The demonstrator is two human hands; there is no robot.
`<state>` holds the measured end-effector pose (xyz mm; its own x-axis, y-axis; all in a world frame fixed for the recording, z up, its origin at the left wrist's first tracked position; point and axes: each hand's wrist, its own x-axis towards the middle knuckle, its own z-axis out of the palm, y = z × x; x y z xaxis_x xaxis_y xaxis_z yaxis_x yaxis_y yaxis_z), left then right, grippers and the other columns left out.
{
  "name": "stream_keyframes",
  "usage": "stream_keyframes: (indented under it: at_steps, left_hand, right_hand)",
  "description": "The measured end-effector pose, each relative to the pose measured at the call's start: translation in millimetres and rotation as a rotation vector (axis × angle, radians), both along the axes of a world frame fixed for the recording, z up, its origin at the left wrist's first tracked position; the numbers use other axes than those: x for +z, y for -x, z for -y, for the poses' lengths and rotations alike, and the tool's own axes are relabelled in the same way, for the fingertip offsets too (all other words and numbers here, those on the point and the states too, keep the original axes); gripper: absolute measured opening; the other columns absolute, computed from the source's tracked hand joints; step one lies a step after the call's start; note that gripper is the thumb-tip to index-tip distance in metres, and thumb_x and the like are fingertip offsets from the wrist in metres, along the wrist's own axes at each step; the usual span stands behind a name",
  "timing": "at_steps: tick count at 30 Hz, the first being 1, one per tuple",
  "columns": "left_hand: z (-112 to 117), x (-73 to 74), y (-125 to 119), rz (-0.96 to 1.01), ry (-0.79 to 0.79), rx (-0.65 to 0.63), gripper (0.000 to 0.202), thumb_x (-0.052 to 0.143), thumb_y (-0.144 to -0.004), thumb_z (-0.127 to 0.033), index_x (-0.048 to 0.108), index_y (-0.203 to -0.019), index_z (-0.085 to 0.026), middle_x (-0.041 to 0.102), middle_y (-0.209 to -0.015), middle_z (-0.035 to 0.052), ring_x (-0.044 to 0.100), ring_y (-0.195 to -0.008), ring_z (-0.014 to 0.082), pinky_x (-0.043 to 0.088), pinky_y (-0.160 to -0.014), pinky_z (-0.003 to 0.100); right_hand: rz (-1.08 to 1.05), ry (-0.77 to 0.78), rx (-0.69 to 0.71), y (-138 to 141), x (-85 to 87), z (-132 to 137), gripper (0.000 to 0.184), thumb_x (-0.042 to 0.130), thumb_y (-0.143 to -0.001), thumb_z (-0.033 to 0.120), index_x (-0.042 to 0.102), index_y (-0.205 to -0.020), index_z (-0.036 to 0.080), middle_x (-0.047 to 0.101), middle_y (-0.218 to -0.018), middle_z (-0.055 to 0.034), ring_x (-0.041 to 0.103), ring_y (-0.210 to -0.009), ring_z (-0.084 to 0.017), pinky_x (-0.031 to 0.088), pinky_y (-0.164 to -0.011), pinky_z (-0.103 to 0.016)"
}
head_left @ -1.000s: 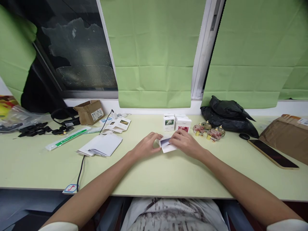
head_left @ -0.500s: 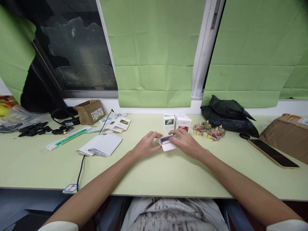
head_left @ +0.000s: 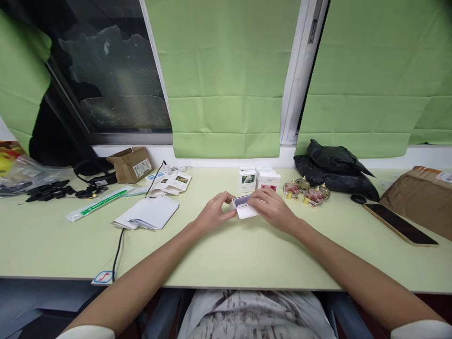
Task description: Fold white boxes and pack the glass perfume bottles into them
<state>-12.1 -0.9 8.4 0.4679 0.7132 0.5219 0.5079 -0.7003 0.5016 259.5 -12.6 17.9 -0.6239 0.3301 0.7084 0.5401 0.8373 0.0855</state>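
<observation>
A small white carton point(head_left: 248, 211) is held between my two hands above the table, its flap hanging toward me and its mouth showing a dark grey inside. My left hand point(head_left: 213, 213) pinches its left end between thumb and fingers. My right hand point(head_left: 272, 209) is closed around the right end, with fingertips at the opening; those fingers hide that part of the carton. Just behind stand several white boxes, one with a white-flower picture point(head_left: 247, 180) and one with a red picture point(head_left: 268, 180). Round glass bottles point(head_left: 316, 195) with pink and green contents lie to their right.
Flat white cartons point(head_left: 150, 211) and printed cards point(head_left: 178, 181) lie on the left, near a cable and an open cardboard box point(head_left: 131, 165). A phone point(head_left: 399, 224), black plastic bags point(head_left: 335, 170) and a brown parcel point(head_left: 420, 200) lie on the right.
My right fingers have shifted slightly at the carton's mouth. The carton has tilted a little, with its flap raised slightly, and more of the grey inside shows.
</observation>
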Motion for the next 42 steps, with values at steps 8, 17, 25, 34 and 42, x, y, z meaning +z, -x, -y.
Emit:
stream_keyframes:
  at_steps: [8,17,25,34,42]
  left_hand:
    - [-4.3,-4.5,1.4,-0.046,-0.126,-0.045,0.026,0.068,-0.094,-0.025,0.061,-0.119,-0.026,0.072,-0.120,0.0053,0.069,-0.111,0.0238,0.057,-0.098,0.041]
    - [-9.1,-6.4,5.4,-0.050,-0.200,-0.047,0.030,0.066,-0.096,-0.024,0.057,-0.125,-0.027,0.070,-0.127,0.0064,0.067,-0.120,0.0240,0.056,-0.103,0.043]
    - [-7.4,-3.5,2.9,0.051,-0.083,0.030,0.027,0.066,-0.096,-0.030,0.059,-0.122,-0.026,0.070,-0.124,0.0055,0.069,-0.115,0.0232,0.057,-0.103,0.042]
    - [-11.4,-1.3,-2.1,0.279,0.130,0.155,0.034,0.063,-0.099,-0.053,0.058,-0.117,-0.024,0.073,-0.118,0.0052,0.073,-0.102,0.0204,0.062,-0.087,0.034]
    - [-29.5,-8.4,7.9,0.312,0.130,0.233,0.036,0.057,-0.103,-0.051,0.059,-0.125,-0.022,0.072,-0.122,0.0097,0.069,-0.115,0.0231,0.060,-0.094,0.037]
  right_hand:
    - [-0.059,0.018,0.081,-0.1,4.8,5.5,0.016,0.058,-0.104,0.026,0.066,-0.118,0.024,0.073,-0.102,-0.0104,0.062,-0.115,-0.031,0.052,-0.099,-0.051]
    - [-0.168,-0.010,0.052,0.0,-0.3,0.6,0.028,0.054,-0.104,0.019,0.060,-0.131,0.024,0.073,-0.117,-0.0121,0.064,-0.114,-0.030,0.052,-0.101,-0.053]
    - [-0.359,0.034,-0.052,2.3,-4.2,0.5,0.033,0.051,-0.106,0.023,0.054,-0.139,0.024,0.063,-0.124,-0.0154,0.060,-0.118,-0.031,0.053,-0.101,-0.052]
    - [-0.319,0.155,-0.042,7.5,-9.7,0.1,0.040,0.051,-0.108,0.029,0.044,-0.147,0.026,0.059,-0.136,-0.0141,0.060,-0.122,-0.028,0.052,-0.104,-0.047]
    - [-0.200,0.278,-0.127,6.8,-14.1,-2.0,0.023,0.047,-0.110,0.029,0.057,-0.129,0.023,0.072,-0.105,-0.0074,0.068,-0.096,-0.024,0.049,-0.090,-0.039]
